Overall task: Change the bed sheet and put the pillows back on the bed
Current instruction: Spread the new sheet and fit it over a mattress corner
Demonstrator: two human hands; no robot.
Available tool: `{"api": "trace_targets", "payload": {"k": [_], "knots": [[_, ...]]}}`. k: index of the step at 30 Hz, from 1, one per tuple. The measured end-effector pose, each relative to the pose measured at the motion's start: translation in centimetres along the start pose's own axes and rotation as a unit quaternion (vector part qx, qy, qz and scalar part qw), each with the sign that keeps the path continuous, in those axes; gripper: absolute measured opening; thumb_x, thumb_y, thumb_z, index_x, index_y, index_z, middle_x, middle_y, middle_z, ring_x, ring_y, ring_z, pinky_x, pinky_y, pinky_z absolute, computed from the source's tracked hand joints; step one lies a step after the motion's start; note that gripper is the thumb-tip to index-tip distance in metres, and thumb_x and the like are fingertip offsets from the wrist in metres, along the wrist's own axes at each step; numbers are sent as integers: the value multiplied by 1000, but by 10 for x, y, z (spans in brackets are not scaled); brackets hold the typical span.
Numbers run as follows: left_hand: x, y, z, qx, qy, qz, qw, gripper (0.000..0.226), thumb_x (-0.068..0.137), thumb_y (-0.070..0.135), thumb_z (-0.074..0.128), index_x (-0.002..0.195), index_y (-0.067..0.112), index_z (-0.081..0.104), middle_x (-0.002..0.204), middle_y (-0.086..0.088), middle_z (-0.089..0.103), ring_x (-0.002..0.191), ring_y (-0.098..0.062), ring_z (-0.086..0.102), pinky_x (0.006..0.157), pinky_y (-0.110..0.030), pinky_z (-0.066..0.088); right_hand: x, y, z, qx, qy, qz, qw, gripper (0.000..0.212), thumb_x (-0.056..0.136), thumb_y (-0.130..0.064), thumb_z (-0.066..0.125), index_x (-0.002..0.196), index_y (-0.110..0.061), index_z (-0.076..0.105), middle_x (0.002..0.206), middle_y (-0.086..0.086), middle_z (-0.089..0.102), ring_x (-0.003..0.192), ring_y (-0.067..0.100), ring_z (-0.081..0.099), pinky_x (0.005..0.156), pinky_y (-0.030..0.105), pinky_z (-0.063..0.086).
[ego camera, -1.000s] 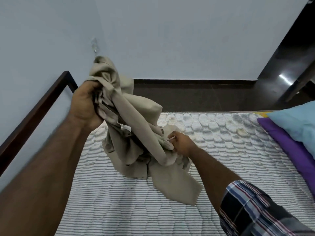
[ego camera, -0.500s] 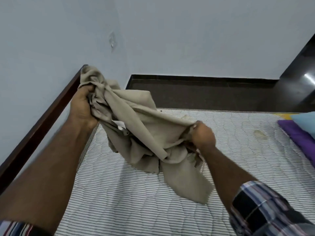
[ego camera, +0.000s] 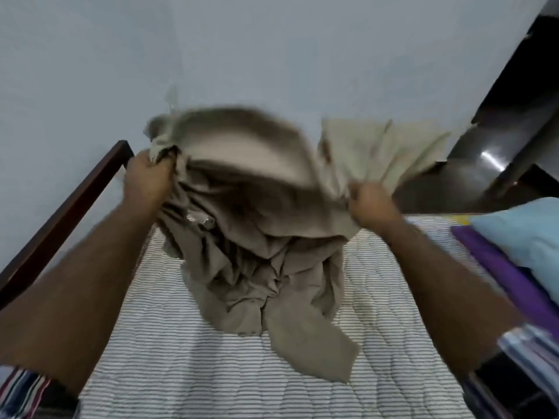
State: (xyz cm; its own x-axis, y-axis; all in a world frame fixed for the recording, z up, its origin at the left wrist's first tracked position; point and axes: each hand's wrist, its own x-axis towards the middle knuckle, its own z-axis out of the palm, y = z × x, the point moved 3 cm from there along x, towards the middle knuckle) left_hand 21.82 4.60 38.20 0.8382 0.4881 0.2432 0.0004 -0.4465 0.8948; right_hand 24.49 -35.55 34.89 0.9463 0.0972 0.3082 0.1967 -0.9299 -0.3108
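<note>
**Over a bare mattress, a fresh sheet opens out**

Above the striped mattress (ego camera: 187,373), a person holds a bunched beige bed sheet (ego camera: 257,243) in the air between both fists. The left hand (ego camera: 148,179) is clenched around a gathered wad of cloth near the dark wooden bed rail (ego camera: 69,207); the right hand (ego camera: 372,204) grips another fold, with a loose flap fanning out beyond it towards the dark floor. Between the two hands the upper edge arches and blurs, while the bulk of the fabric hangs in a crumpled knot whose lowest tail touches the mattress.

The sheet looks light, soft and entirely limp: it drapes, creases and billows readily, so it probably offers no stiffness to push against and would need to be carried or flung by its edges. Its matt weave seems unlikely to slip from a firm grip. Hems and corners appear the sensible places to take hold, since handfuls from the middle keep it tangled; which parts the hands now have cannot be told from the bunching.

Plain and unpatterned, the cloth shows a small pale tag (ego camera: 201,219) among its folds. A light blue pillow (ego camera: 526,234) lies on purple fabric (ego camera: 499,267) at the right edge of the bed.
</note>
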Motion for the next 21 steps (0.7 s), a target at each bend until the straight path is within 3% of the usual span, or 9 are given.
{"api": "trace_targets", "payload": {"k": [2,5,7,9,12,15,17,19,21], "knots": [[-3,-30,-10,69,-27,-52,996,22,90,38,58,88,17,64,97,-9,69,96,-29,65,83,-35,48,-26,28,16,15,-77,134,988,24,92,-19,51,98,-4,68,102,24,69,99,40,65,84,39,50],[-15,-32,3,122,-102,-13,987,28,82,40,60,99,20,69,101,-8,71,100,-32,67,88,-40,53,-28,27,-17,216,162,250,930,20,98,-18,46,97,-7,63,93,7,65,94,26,62,78,27,42],[-42,-13,38,76,-221,49,971,45,69,36,74,112,24,65,110,-6,70,105,-25,68,93,-39,54,-21,-22,-41,327,228,136,907,17,97,-16,46,94,-14,63,85,-8,61,88,12,59,76,20,42],[-74,9,74,50,-323,100,940,68,63,39,87,123,39,55,120,4,67,112,-14,66,94,-39,54,-35,-98,-38,425,114,-13,898,19,96,-3,50,91,-18,61,85,-17,58,80,-9,57,77,11,43],[-106,32,102,-5,-359,186,915,29,82,32,71,108,41,62,98,12,68,95,5,63,89,-31,55,-56,-160,-26,498,-27,-146,854,21,97,-3,54,95,-20,66,92,-15,65,92,-6,61,90,19,47],[-101,22,87,-199,-265,-28,943,14,83,19,74,88,25,63,68,15,71,67,4,66,69,-20,53,-55,-117,-7,607,-66,17,792,12,100,-13,58,99,-19,68,87,-2,70,90,11,65,78,35,55],[-98,-3,70,-351,-244,-172,887,17,77,24,69,92,16,67,79,2,74,76,-12,71,78,-29,54,-61,-55,30,561,-57,194,803,11,98,-13,58,92,-18,66,81,3,67,81,17,63,67,34,55],[-95,-29,49,-455,-261,-220,822,28,91,22,45,96,11,70,95,-10,74,94,-25,71,94,-38,52,-86,0,81,495,-114,326,797,13,93,-10,54,82,-14,60,79,8,61,69,22,56,58,27,46],[-102,-45,26,-513,-284,-228,778,55,97,22,20,108,-1,69,114,-22,70,117,-36,62,115,-44,33,-118,33,133,454,-178,402,775,9,93,-14,56,86,-13,62,76,7,60,55,16,53,54,22,40]]}}
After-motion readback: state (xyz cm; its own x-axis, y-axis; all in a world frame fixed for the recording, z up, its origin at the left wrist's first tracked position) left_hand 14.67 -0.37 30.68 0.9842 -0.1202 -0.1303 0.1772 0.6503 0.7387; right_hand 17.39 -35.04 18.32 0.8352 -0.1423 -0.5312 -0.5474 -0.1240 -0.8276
